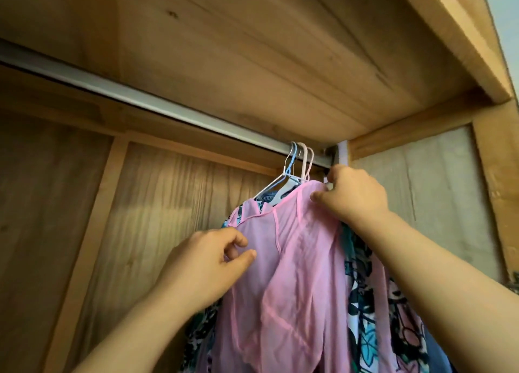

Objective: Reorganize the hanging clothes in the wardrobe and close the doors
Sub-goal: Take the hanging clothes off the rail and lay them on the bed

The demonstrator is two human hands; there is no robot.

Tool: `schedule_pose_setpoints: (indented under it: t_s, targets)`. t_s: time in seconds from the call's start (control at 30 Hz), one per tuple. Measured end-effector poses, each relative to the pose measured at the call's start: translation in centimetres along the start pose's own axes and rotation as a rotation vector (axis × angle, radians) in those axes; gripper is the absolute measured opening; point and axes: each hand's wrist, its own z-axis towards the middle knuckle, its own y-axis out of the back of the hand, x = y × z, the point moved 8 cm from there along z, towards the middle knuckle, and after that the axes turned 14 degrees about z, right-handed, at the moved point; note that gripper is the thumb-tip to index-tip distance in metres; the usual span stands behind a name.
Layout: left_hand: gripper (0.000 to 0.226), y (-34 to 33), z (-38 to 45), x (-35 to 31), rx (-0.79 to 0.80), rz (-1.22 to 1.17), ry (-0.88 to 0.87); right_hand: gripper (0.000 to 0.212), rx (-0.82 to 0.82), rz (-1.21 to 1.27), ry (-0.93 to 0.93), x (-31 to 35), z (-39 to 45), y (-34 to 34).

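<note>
A: Hanging clothes (283, 274) are bunched at the far end of the rail (157, 103), directly between the two hands. The sheer pink garment (292, 260) is in front, with the printed dresses (362, 311) just behind it.

B: What does each hand have?

A: The right hand (355, 194) is curled at the top of the pink garment, thumb and fingers pinching the shoulder fabric and, I think, the hanger under it. The left hand (209, 263) pinches the pink cloth lower down, at the side nearest it.

B: So how should this step go?

A: I'd judge the pink piece is being settled on its hanger. Keep the right hand's grip on the hanger itself, not just the thin cloth, which looks easy to snag or slip. Let the left hand only smooth the fabric outward.

B: And the hooks (299, 159) above the right hand?

A: They crowd together, touching. Slide one at a time toward the left hand's side, where the rail is bare.
</note>
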Motion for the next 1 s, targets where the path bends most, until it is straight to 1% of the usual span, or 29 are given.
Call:
schedule_pose_setpoints:
  t_s: [0.07,0.17,0.3,0.37,0.47,0.63,0.7,0.8,0.87,0.93,1.0]
  targets:
    - [0.017,-0.2,0.5,0.1,0.001,0.005,-0.018,0.027,-0.006,-0.055,-0.022,-0.4,0.4,-0.4]
    - [0.016,-0.4,0.9,0.3,0.006,0.018,-0.051,0.018,-0.03,-0.101,-0.05,-1.3,1.0,-0.8]
    - [0.016,-0.5,1.4,0.8,0.019,0.049,-0.079,0.024,-0.158,-0.053,-0.089,-2.0,2.0,0.5]
    - [0.016,-0.3,1.7,1.1,0.017,0.053,-0.088,0.024,-0.197,-0.032,-0.092,-2.0,2.3,1.4]
    - [0.016,-0.4,1.9,1.5,0.021,0.031,-0.081,0.024,-0.211,-0.021,-0.089,-2.2,1.7,1.9]
    - [0.019,-1.2,1.8,0.9,-0.032,-0.003,-0.097,0.02,-0.205,0.029,-0.103,-3.8,-1.8,2.7]
    - [0.026,-1.7,1.7,0.0,-0.059,-0.043,-0.126,0.022,-0.199,0.062,-0.126,-4.8,-3.6,3.2]
    - [0.056,-1.6,1.3,-2.3,-0.144,-0.085,-0.18,0.026,-0.178,0.134,-0.149,-6.4,-6.6,4.3]
    - [0.069,-1.6,1.1,-3.5,-0.175,-0.058,-0.172,0.026,-0.17,0.176,-0.15,-7.5,-9.2,5.5]
    - [0.079,-1.9,0.6,-4.6,-0.173,0.005,-0.154,0.027,-0.163,0.228,-0.156,-9.1,-12.2,7.2]
    - [0.087,-2.6,-0.4,-5.6,-0.134,0.06,-0.133,0.024,-0.171,0.279,-0.176,-10.8,-15.5,9.1]
